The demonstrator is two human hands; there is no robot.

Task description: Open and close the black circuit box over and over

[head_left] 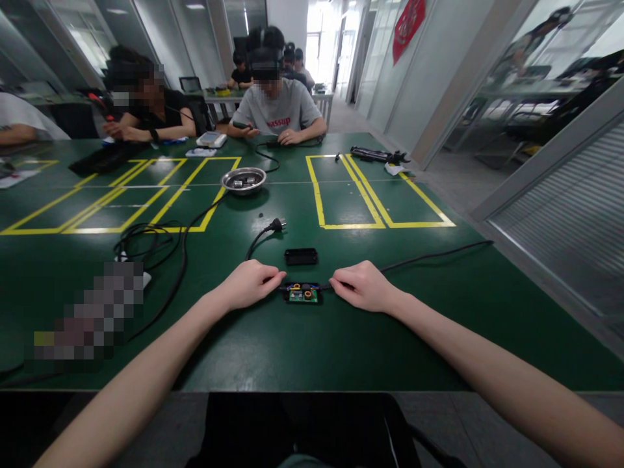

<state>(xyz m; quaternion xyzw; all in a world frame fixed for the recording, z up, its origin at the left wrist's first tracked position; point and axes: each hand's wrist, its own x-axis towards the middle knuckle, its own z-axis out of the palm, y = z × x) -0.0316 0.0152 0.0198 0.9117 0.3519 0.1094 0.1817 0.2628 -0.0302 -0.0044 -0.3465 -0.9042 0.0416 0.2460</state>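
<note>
An opened power adapter (303,294) lies on the green table, its circuit board with a copper coil and coloured wires facing up. At its left end my left hand (249,284) is closed in a pinch on the black power cord (252,246), whose plug (277,225) lies farther off. My right hand (364,286) pinches the other black cable (433,253) at the adapter's right end; this cable runs off to the right. Just beyond the board sits the black adapter cover (301,256), hollow side up, touched by neither hand.
A metal bowl (244,181) with small metal parts stands farther back. Coiled black cable (146,239) and a blurred-out object (92,312) are at left. Yellow tape (351,227) marks the green table (390,357). A folded black tripod-like object (379,155) lies at back right. Co-workers sit opposite.
</note>
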